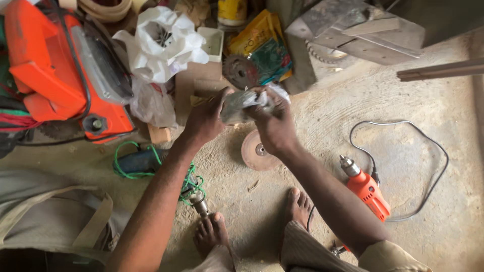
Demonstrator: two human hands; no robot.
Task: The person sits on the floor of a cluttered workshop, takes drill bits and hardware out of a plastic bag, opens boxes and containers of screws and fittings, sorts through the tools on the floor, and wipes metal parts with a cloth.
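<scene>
Clutching a crumpled plastic bag (pixel 241 103) between left hand (pixel 204 121) and right hand (pixel 276 126).

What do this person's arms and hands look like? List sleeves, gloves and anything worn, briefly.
Both arms are bare from wrist past the elbow: no sleeves in view. The left hand and right hand wear no gloves, and no rings, watch or bands show on fingers or wrists. Both hands look dusty.

The person is working with both arms bare to above the elbow, the left hand (pixel 204 121) and right hand (pixel 276 128) wearing no gloves or rings. Both feet are going bare, without sandals. Striped grey-brown cloth is covering the legs at the bottom edge.
</scene>
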